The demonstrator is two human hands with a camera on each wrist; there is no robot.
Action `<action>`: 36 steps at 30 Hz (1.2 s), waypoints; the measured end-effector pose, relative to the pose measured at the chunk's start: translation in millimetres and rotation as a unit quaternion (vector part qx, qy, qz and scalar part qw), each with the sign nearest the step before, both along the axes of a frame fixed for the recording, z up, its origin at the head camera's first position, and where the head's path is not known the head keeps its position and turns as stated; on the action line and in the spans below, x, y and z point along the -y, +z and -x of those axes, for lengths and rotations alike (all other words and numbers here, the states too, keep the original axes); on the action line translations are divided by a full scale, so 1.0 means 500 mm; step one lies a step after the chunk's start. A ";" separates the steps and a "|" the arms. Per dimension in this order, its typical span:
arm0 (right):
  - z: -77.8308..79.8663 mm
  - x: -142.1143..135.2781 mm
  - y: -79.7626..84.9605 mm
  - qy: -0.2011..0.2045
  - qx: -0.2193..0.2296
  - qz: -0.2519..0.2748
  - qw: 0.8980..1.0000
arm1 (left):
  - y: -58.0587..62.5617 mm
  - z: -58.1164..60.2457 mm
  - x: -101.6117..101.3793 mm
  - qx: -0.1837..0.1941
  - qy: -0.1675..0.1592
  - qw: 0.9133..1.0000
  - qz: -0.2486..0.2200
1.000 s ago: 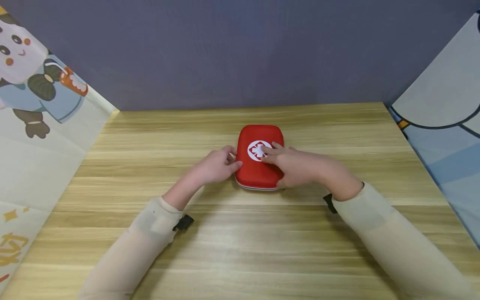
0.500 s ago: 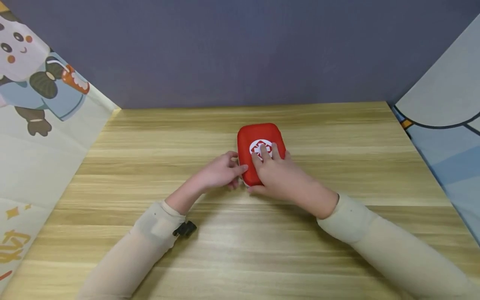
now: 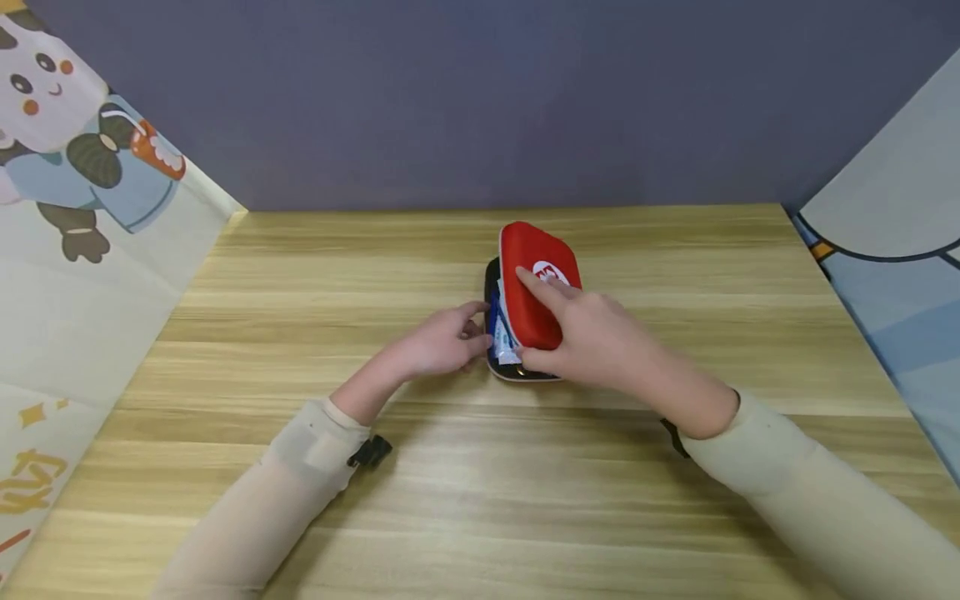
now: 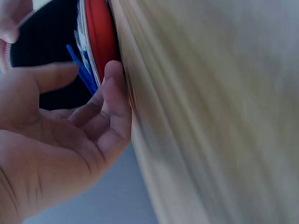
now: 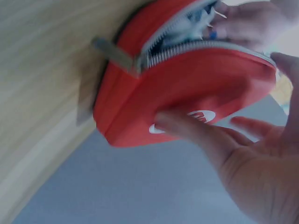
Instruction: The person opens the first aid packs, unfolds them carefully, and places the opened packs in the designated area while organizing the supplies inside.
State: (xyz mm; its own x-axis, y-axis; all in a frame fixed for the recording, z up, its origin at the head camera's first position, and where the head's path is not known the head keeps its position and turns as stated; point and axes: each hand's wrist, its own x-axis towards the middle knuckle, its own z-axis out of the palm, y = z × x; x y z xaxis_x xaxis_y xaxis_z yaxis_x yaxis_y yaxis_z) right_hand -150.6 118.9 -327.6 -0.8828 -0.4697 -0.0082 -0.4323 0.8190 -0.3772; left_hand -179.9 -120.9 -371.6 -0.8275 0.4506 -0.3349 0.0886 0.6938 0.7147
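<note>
A red first-aid kit (image 3: 528, 312) with a white cross emblem sits on the table, its zipped lid raised and tilted to the right. White and blue packets (image 3: 506, 346) show in the black-lined gap. My right hand (image 3: 607, 342) holds the lid, fingers across its outer face and thumb at the near edge; the right wrist view shows the zip pull (image 5: 114, 55) hanging at one end. At the kit's left side, my left hand (image 3: 442, 340) steadies the base, its curled fingers against the red wall (image 4: 100, 35) and its thumb over the opening. A blue item (image 4: 83, 69) pokes out inside.
The kit rests on a wood-grain table (image 3: 450, 500). A dark blue-grey panel (image 3: 480, 108) rises along the back edge. Printed cartoon sheets border the left (image 3: 90, 158) and right (image 3: 892, 250) sides.
The kit's lid was down and is now lifted and tilted rightward by my right hand, exposing the packets. My left hand stays at the kit's left side.
</note>
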 end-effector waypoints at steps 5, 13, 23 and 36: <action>-0.006 -0.053 0.031 -0.021 0.093 0.097 0.991 | 0.004 0.008 0.012 -0.041 -0.030 0.996 0.070; -0.010 -0.127 0.015 -0.019 0.170 0.278 0.945 | 0.011 0.006 0.037 -0.037 -0.024 0.994 0.104; -0.007 -0.189 0.000 -0.077 0.132 0.191 0.970 | 0.016 -0.001 0.055 -0.028 -0.030 0.994 0.105; 0.021 -0.234 -0.045 -0.052 0.193 -0.005 0.980 | 0.016 -0.009 0.081 -0.071 0.010 0.983 0.167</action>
State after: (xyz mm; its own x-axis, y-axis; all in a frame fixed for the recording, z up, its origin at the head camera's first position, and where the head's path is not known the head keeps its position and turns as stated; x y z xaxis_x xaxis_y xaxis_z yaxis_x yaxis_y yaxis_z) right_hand -161.0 236.0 -350.2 -0.8561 -0.3754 -0.3552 -0.1726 0.8555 -0.4881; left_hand -175.5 -161.2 -363.6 -0.8842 0.3180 -0.3421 0.1549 0.8907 0.4274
